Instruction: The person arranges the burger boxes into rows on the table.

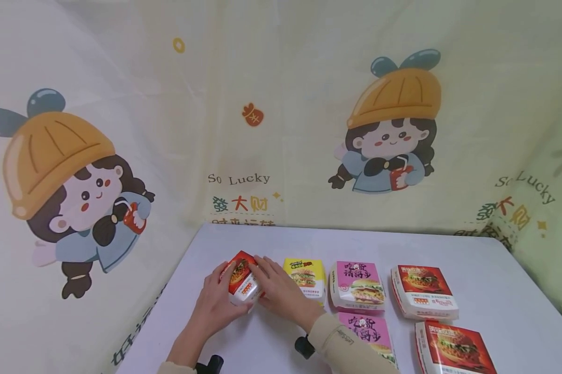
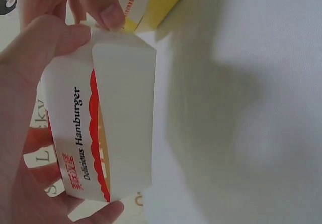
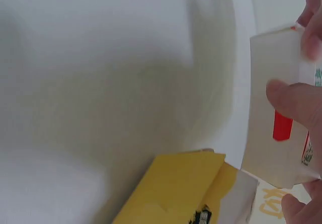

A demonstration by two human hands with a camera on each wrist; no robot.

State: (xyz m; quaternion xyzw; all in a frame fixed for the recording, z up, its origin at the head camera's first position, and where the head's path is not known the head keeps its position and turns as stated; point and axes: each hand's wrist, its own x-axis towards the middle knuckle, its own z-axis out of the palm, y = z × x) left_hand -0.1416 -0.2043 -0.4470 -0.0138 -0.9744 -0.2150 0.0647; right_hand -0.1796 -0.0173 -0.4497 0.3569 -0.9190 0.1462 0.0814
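Note:
Both hands hold a red-and-white hamburger box, tilted, over the left part of the table. My left hand grips its left side, thumb at the near corner and fingers spread along the far side, as the left wrist view shows. From the right, my right hand grips the same box, its thumb on the white side wall near a red tab. "Delicious Hamburger" lettering runs along the box side in the left wrist view. Just right of the hands lies a yellow burger box, partly behind the right hand.
Two pink burger boxes, a far one and a near one, lie right of the yellow one. The right forearm partly covers the near one. Farther right lie two red-and-white boxes, far and near. A printed cloth hangs behind the white table.

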